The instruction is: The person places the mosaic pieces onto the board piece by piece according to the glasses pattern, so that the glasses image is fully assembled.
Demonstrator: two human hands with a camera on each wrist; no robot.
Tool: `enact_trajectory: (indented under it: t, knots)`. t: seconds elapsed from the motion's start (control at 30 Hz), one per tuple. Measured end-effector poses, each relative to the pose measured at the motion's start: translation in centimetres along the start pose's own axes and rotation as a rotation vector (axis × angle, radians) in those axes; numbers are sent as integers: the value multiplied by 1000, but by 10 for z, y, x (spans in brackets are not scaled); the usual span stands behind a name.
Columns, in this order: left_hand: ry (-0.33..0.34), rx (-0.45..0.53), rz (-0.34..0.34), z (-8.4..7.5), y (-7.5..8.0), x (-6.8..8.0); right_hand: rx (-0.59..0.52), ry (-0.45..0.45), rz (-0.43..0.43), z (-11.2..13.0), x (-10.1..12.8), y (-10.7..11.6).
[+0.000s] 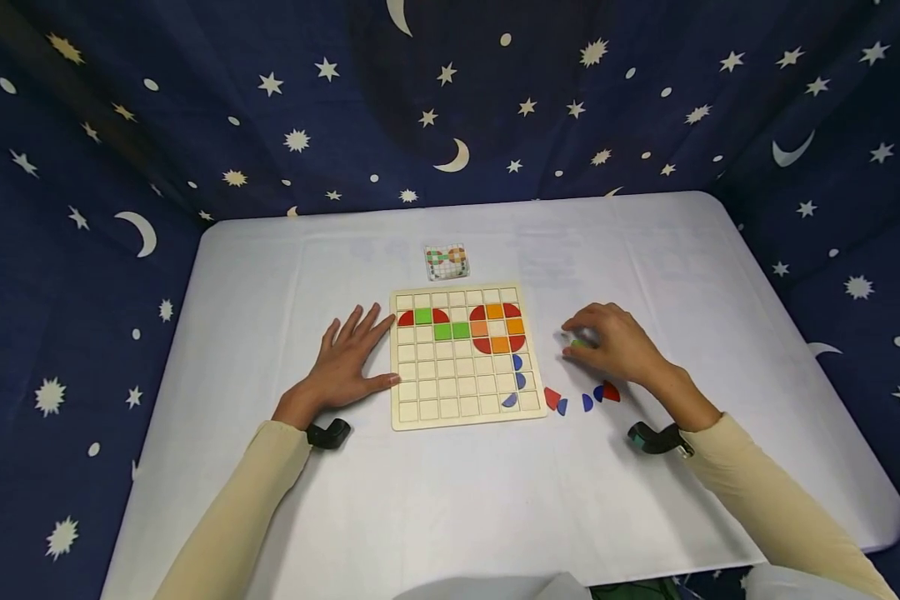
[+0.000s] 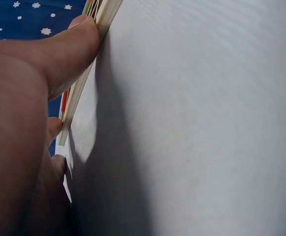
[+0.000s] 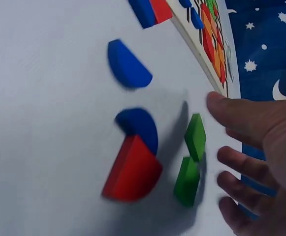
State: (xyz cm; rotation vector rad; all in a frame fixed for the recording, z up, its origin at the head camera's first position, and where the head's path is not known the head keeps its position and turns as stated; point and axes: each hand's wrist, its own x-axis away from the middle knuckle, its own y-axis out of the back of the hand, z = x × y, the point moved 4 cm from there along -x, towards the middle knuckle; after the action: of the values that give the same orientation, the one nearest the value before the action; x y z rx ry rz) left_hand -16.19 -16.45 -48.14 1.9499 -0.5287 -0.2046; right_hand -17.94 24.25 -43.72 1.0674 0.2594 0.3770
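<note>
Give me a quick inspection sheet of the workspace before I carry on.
Surface: table under a white cloth, with some faint creases.
Job's things: wooden grid board carrying red, green, orange and blue pieces; pattern card beyond its far edge; loose blue pieces, red pieces and green pieces right of the board, one red overlapping a blue in the right wrist view.
Clutter: nothing seen beyond these.
Left hand: spread, thumb touching the board's left edge.
Right hand: beside the green pieces, apart from them in its wrist view.
Cables: nothing plainly seen.
Surroundings: dark blue cloth with pale stars and moons.
</note>
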Motion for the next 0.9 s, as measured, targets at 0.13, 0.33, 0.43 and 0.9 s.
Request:
enact_trajectory:
  t: [0.13,0.33,0.43,0.9]
  knots:
    - [-9,7,-11,-1,1,0,-34,-70,51,-7,13,0]
    - [4,8,-11,0,-1,0,-2,-63,43,-3,14,-5]
    - [3,14,-6,0,-2,-1,53,-49,26,3,8,-8]
    - [3,19,-8,-2,1,0,155,23,-81,56,-44,-20]
